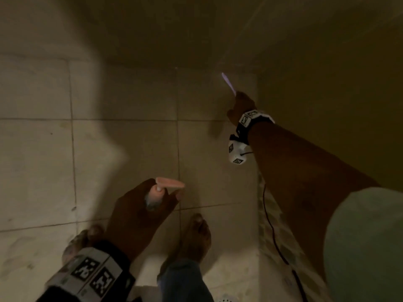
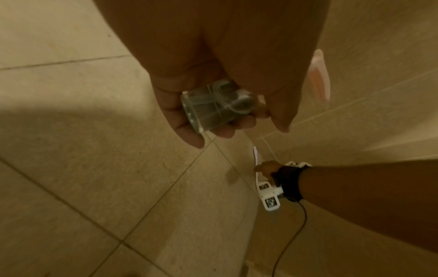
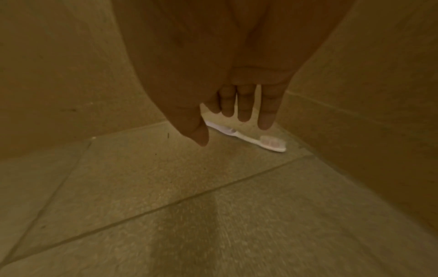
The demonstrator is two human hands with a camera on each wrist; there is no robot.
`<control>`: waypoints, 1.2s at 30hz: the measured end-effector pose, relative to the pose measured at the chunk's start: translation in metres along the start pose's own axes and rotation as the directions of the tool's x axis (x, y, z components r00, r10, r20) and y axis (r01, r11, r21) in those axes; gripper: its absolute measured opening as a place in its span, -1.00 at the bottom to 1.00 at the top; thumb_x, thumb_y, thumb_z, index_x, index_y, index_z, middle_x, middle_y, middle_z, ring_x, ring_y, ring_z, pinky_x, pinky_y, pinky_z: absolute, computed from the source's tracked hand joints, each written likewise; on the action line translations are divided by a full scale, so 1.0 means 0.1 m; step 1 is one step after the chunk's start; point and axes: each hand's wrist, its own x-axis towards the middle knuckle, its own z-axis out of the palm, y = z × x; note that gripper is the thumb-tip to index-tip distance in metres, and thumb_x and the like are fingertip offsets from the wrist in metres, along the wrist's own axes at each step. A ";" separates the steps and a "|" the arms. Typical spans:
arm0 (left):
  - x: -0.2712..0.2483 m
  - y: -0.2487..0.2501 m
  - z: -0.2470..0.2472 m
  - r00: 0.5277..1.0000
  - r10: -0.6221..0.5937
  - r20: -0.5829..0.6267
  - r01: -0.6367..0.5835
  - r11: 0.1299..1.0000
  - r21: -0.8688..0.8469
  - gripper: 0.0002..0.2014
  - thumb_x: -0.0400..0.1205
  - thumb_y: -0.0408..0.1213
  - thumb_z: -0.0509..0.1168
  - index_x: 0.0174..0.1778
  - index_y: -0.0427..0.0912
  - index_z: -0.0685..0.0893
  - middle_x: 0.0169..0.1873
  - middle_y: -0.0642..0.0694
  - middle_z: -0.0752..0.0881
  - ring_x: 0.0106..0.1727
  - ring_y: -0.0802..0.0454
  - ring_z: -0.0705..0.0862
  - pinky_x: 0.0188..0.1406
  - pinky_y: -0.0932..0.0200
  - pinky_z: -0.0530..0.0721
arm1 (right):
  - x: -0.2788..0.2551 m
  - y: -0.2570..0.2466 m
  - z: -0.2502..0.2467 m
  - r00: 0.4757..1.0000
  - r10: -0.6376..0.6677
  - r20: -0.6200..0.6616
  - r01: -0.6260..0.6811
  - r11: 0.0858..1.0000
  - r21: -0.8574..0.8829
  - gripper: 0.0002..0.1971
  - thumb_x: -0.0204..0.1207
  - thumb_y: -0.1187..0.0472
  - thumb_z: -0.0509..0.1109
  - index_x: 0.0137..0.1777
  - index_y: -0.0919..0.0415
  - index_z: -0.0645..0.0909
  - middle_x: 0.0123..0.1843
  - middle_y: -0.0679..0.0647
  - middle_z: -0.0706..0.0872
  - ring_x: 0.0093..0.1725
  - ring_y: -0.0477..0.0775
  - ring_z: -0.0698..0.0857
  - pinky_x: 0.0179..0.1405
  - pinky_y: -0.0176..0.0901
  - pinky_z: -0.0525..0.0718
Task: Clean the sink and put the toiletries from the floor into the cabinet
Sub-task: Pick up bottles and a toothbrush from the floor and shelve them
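Observation:
My left hand (image 1: pixel 152 205) grips a small clear pump bottle (image 2: pixel 213 106) with a pink pump head (image 1: pixel 170 183), held above the tiled floor. A white and purple toothbrush (image 3: pixel 251 139) lies on the floor in the corner where two walls meet, bristles up. My right hand (image 3: pixel 237 120) hangs just over its handle with straight fingers (image 3: pixel 266 112); the thumb hides part of the handle. In the head view the purple handle end (image 1: pixel 227 83) sticks out past the right hand (image 1: pixel 242 103).
Beige walls (image 1: pixel 327 62) close the corner at the back and right. My bare feet (image 1: pixel 196 234) stand on the floor tiles (image 1: pixel 122 149) below the left hand. A floor drain (image 1: pixel 226 299) shows at the bottom edge. A thin cable (image 1: pixel 272 232) trails from the right wrist.

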 end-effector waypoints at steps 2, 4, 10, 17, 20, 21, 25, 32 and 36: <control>0.03 -0.10 0.12 1.000 0.001 0.024 -0.001 1.000 -0.018 -0.67 0.41 0.21 0.38 -0.03 0.12 0.75 -0.21 0.16 0.80 -0.07 0.39 0.72 -0.14 0.48 0.67 | 0.15 -0.05 0.13 1.000 0.011 -0.018 -0.011 1.000 -0.013 -0.39 0.63 0.22 0.34 0.65 0.28 0.26 0.58 0.29 0.43 0.50 0.32 0.49 0.44 0.08 0.54; 0.05 -0.14 0.18 0.999 0.002 0.051 -0.002 1.000 -0.001 -0.61 0.40 0.26 0.34 -0.02 0.10 0.75 -0.21 0.13 0.81 -0.07 0.34 0.72 -0.07 0.41 0.67 | 0.19 -0.08 0.20 0.999 -0.006 -0.035 0.004 0.998 -0.068 -0.50 0.64 0.25 0.30 0.56 0.34 0.40 0.57 0.32 0.42 0.51 0.34 0.47 0.42 0.11 0.50; 0.11 -0.12 0.22 0.997 -0.010 0.081 0.010 1.000 0.004 -0.58 0.40 0.29 0.29 0.03 0.11 0.70 -0.19 0.13 0.79 -0.07 0.38 0.70 -0.17 0.54 0.64 | 0.02 -0.10 0.36 0.996 -0.070 -0.054 0.062 0.988 -0.142 -0.59 0.68 0.32 0.23 0.52 0.32 0.46 0.42 0.35 0.55 0.36 0.38 0.58 0.28 0.15 0.58; 0.02 0.10 0.03 0.999 0.039 -0.011 -0.039 0.998 0.043 -0.64 0.46 0.25 0.36 0.00 0.09 0.72 -0.19 0.13 0.79 -0.08 0.38 0.70 -0.17 0.55 0.63 | -0.93 -0.24 0.56 0.991 -0.115 -0.065 0.123 0.983 0.137 -0.74 0.58 0.35 0.32 0.25 0.34 0.58 0.15 0.33 0.70 0.12 0.30 0.71 -0.04 -0.16 0.60; -0.16 0.33 -0.14 0.996 0.068 -0.055 -0.065 0.996 0.057 -0.76 0.52 0.13 0.43 -0.14 0.05 0.70 -0.24 0.08 0.78 -0.11 0.35 0.68 -0.23 0.53 0.59 | -1.53 -0.39 0.47 0.991 -0.119 -0.057 0.131 0.937 0.324 -0.83 0.57 0.31 0.35 0.08 0.26 0.72 -0.06 0.12 0.79 -0.13 0.04 0.68 -0.25 -0.35 0.44; -0.22 0.43 -0.21 0.994 0.077 -0.072 -0.073 0.996 0.053 -0.78 0.53 0.10 0.45 -0.23 0.07 0.65 -0.29 0.08 0.76 -0.15 0.36 0.68 -0.27 0.54 0.56 | -1.75 -0.46 0.38 0.997 -0.078 -0.003 0.071 0.899 0.432 -0.81 0.59 0.28 0.33 0.08 0.21 0.76 -0.11 0.08 0.79 -0.18 0.02 0.68 -0.26 -0.33 0.50; -0.64 0.90 -0.58 0.986 0.119 -0.115 -0.117 0.993 0.024 -0.76 0.54 0.03 0.48 -0.30 0.10 0.56 -0.32 0.10 0.73 -0.16 0.36 0.66 -0.33 0.58 0.51 | -2.62 -0.79 -0.19 0.966 0.050 0.253 -0.257 0.258 0.931 -0.81 0.61 0.42 0.32 0.00 0.35 0.79 -0.27 0.27 0.76 -0.29 0.19 0.73 -0.22 -0.06 0.75; -1.53 1.80 -1.51 0.956 0.200 -0.213 -0.197 0.980 0.036 -0.74 0.53 0.09 0.45 -0.24 0.01 0.60 -0.43 0.01 0.71 -0.34 0.15 0.69 -0.33 0.26 0.58 | -3.76 -1.39 -1.68 0.937 -0.184 0.296 -0.349 -0.456 0.819 -0.61 0.55 0.62 0.14 0.00 0.37 0.80 -0.15 0.24 0.82 -0.14 0.09 0.80 -0.08 -0.15 0.82; -2.03 2.20 -1.99 0.939 0.220 -0.263 -0.233 0.972 -0.020 -0.75 0.49 0.21 0.45 -0.24 0.15 0.62 -0.36 0.11 0.75 -0.24 0.05 0.76 -0.17 -0.10 0.77 | -4.20 -1.80 -2.38 0.975 -0.122 0.187 -0.222 -0.434 0.873 -0.71 0.57 0.62 0.26 0.11 0.37 0.74 -0.10 0.22 0.82 -0.13 0.09 0.79 -0.12 -0.20 0.80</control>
